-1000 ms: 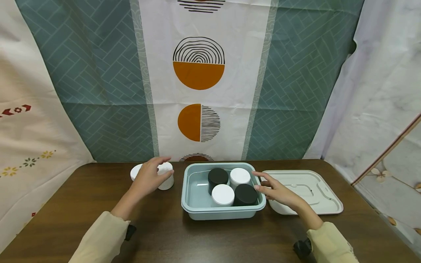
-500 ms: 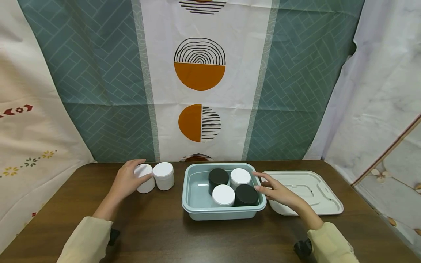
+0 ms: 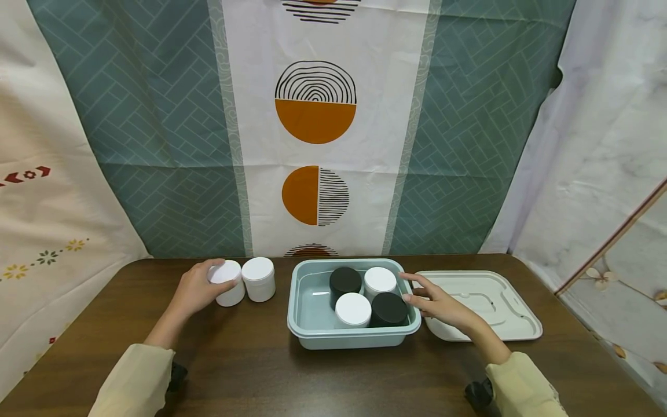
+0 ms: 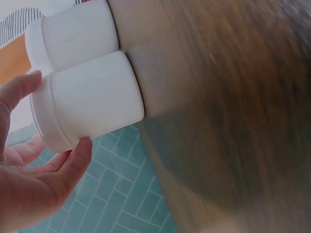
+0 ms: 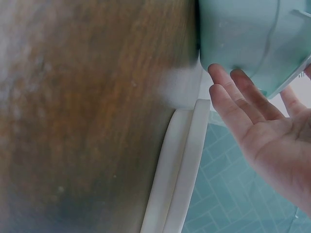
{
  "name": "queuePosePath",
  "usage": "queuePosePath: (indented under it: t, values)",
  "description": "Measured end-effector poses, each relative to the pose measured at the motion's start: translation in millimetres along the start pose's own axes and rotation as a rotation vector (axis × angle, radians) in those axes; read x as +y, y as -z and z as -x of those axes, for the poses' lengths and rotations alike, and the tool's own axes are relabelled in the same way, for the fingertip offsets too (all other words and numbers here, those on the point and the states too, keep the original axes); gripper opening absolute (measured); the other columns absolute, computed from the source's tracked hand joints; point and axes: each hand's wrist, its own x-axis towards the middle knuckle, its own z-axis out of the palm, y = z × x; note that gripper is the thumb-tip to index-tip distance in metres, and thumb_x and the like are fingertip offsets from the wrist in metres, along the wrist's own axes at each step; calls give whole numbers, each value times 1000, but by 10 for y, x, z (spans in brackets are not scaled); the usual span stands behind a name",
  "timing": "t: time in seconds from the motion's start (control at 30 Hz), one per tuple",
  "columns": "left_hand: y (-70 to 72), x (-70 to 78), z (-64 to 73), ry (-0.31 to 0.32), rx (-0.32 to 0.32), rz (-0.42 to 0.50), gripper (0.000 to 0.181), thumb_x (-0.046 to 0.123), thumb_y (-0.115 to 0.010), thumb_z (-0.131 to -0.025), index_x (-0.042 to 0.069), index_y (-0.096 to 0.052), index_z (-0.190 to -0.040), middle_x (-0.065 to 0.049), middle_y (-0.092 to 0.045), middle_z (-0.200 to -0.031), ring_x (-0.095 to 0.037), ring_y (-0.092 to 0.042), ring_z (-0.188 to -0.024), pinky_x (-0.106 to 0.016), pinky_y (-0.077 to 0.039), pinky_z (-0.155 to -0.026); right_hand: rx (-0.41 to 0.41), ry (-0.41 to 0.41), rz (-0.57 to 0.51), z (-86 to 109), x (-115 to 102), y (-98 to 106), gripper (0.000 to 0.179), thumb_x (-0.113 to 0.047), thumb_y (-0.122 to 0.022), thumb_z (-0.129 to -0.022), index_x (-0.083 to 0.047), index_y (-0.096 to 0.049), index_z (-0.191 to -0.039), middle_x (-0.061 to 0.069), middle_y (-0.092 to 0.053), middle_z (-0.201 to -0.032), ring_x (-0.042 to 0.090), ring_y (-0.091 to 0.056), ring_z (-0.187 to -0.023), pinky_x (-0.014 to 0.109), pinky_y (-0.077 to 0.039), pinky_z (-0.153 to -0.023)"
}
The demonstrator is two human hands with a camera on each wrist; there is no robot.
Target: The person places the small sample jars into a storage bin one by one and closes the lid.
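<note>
In the head view two white lidded jars stand side by side at the table's back left. My left hand [image 3: 195, 289] grips the left white jar [image 3: 230, 294] around its lid. Up close, thumb and fingers sit on opposite sides of the lid [image 4: 46, 114], with the jar's base on the table. The second white jar [image 3: 260, 279] stands right beside it. My right hand [image 3: 440, 301] rests at the right rim of a pale blue plastic bin [image 3: 311, 301]. Its index finger and thumb lie over the rim; the other fingers are extended by the bin's outer wall [image 5: 238, 34].
Inside the bin stand two black-lidded jars, one at the back [image 3: 345, 280] and one in front [image 3: 389, 310], and two white jars, back [image 3: 380, 280] and front [image 3: 353, 310]. A white bin lid [image 3: 484, 301] lies right of the bin. Patterned curtains [image 3: 323, 191] hang behind the table.
My left hand has moved left, from in front of the two loose jars to the left one, and its fingers have closed around that jar's lid. The right hand has stayed at the rim.
</note>
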Motion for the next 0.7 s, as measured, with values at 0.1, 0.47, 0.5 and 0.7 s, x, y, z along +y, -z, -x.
queuePosePath:
  t: [0.1,0.47,0.5,0.7]
  values:
    - [-1,-15,-13,8,2,0,61,27,-70,-77,-10,-49,-121,-35,-48,-119,-48,-46,-107,-56,-40,-83,3,-3,2,-3,0,-1,58,-30,-53,-92,-18,-27,-143,27,-31,-137,41,-36,-123,52,-43,-88]
    - [19,-29,19,17,40,0,61,27,-72,-76,-11,-52,-118,-34,-49,-118,-48,-46,-107,-55,-40,-83,7,-3,-1,-3,14,-3,58,-30,-53,-92,-17,-27,-143,27,-31,-138,41,-36,-124,52,-43,-87]
    - [26,-35,25,17,51,2,60,27,-72,-75,-11,-52,-118,-34,-49,-118,-48,-46,-107,-55,-40,-83,7,-2,-1,-3,14,-3,58,-30,-53,-92,-17,-27,-143,27,-31,-138,41,-36,-124,52,-43,-87]
    - [84,-54,61,-18,158,8,58,27,-73,-74,-8,-55,-117,-33,-52,-114,-47,-48,-104,-54,-42,-81,7,-1,1,-8,13,-4,58,-30,-53,-92,-17,-27,-142,27,-31,-138,41,-37,-123,53,-43,-87]
